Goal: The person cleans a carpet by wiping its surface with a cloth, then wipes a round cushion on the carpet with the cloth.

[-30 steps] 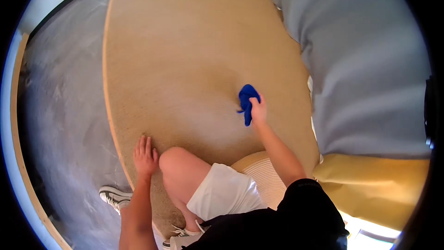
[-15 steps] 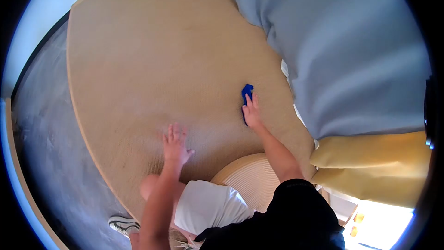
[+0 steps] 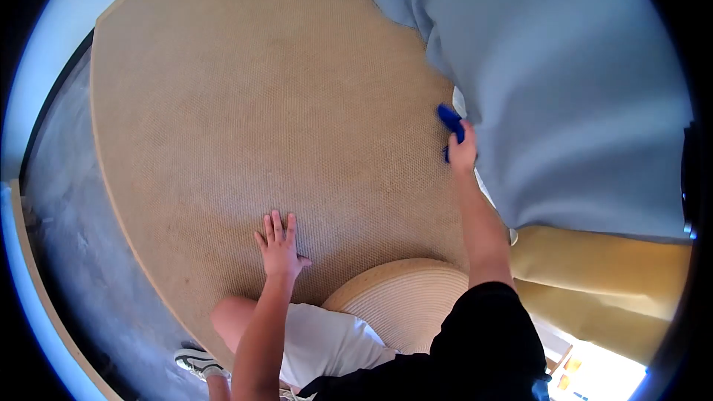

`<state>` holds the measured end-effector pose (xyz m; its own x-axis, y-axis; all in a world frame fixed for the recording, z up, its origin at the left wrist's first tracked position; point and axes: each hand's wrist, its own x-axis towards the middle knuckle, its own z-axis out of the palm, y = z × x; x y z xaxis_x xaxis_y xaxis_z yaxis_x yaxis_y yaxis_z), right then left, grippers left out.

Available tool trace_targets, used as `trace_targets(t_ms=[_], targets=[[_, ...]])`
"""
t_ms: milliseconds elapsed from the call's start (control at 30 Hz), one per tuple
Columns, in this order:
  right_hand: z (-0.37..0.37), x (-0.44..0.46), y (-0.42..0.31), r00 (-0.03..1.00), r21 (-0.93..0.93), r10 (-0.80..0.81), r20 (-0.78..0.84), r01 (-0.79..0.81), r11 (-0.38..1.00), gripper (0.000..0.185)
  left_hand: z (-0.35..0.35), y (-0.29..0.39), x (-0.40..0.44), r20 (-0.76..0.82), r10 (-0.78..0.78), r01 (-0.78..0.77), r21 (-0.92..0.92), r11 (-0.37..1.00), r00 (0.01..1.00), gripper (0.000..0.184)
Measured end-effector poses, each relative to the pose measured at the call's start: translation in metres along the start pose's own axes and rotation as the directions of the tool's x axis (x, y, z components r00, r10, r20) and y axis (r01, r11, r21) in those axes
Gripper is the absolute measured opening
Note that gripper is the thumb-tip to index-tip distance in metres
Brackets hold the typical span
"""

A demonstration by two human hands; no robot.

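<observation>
A tan woven rug (image 3: 260, 104) spreads beneath both hands. My left hand (image 3: 281, 247) lies palm down on it with the fingers spread, holding nothing. Out to the right, my right hand (image 3: 463, 147) grips a dark blue cloth (image 3: 450, 120) beside the rug's right edge, close to the hanging grey curtain (image 3: 564, 104). Part of the cloth sticks out past the fingers, and the rest is hidden in the hand.
A round ribbed cushion (image 3: 405, 301) is beside my white shorts. Yellow fabric (image 3: 601, 267) hangs at the right. Grey floor (image 3: 82, 200) borders the rug on the left, with my shoe (image 3: 197, 362) at its edge.
My right hand has moved right with the blue cloth, from mid-rug to the curtain side. My left hand has shifted from near the rug's left edge further onto it, and its fingers are spread.
</observation>
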<state>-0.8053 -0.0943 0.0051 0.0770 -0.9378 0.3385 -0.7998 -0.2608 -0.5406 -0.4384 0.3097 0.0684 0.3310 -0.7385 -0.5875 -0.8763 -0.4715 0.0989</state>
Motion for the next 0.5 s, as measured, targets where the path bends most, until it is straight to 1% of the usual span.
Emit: trace_targets(t_ms=[67,100,133,200,233,267,333,400,467,500], targets=[[0.001,0.028,0.025,0.985,-0.1,0.101,0.137,-0.088,0.991,0.055,-0.002,0.001,0.0,0.005,-0.008,0.008,0.0,1.0,1.0,0.137],[0.008,0.034,0.034,0.955,-0.099,0.21,0.209,-0.193,0.976,0.058,-0.002,0.001,0.001,0.001,-0.003,0.003,0.005,1.0,1.0,0.137],[0.016,0.033,0.041,0.953,-0.097,0.212,0.217,-0.195,0.976,0.058,-0.002,0.0,0.0,-0.002,0.003,-0.003,0.011,1.0,1.0,0.136],[0.022,0.028,0.033,0.967,-0.079,0.146,0.207,-0.132,0.988,0.053,-0.008,0.0,-0.002,0.023,-0.007,0.007,0.013,1.0,1.0,0.134],[0.023,0.019,0.028,0.983,-0.095,0.104,0.148,-0.091,0.991,0.047,-0.011,0.001,-0.002,0.042,-0.016,0.016,0.006,1.0,0.999,0.131],[0.029,0.015,0.024,0.983,-0.098,0.103,0.149,-0.089,0.991,0.047,-0.013,0.001,-0.002,0.043,-0.015,0.015,0.003,1.0,0.999,0.131],[0.038,0.003,0.024,0.989,-0.12,-0.039,0.142,0.056,0.991,0.044,-0.014,-0.001,-0.002,0.059,-0.02,0.02,0.003,1.0,0.998,0.132],[0.041,-0.019,-0.004,0.98,-0.002,-0.097,0.172,0.098,0.995,0.042,-0.012,0.0,-0.002,0.059,-0.014,0.014,-0.001,1.0,0.998,0.132],[0.042,-0.053,-0.05,0.958,0.085,-0.163,0.234,0.147,0.985,0.04,-0.009,-0.001,-0.002,0.05,-0.014,0.014,0.0,1.0,0.999,0.133],[0.042,-0.071,-0.072,0.931,0.103,-0.205,0.302,0.182,0.978,0.04,-0.006,-0.002,-0.003,0.021,-0.004,0.005,-0.006,1.0,1.0,0.135]])
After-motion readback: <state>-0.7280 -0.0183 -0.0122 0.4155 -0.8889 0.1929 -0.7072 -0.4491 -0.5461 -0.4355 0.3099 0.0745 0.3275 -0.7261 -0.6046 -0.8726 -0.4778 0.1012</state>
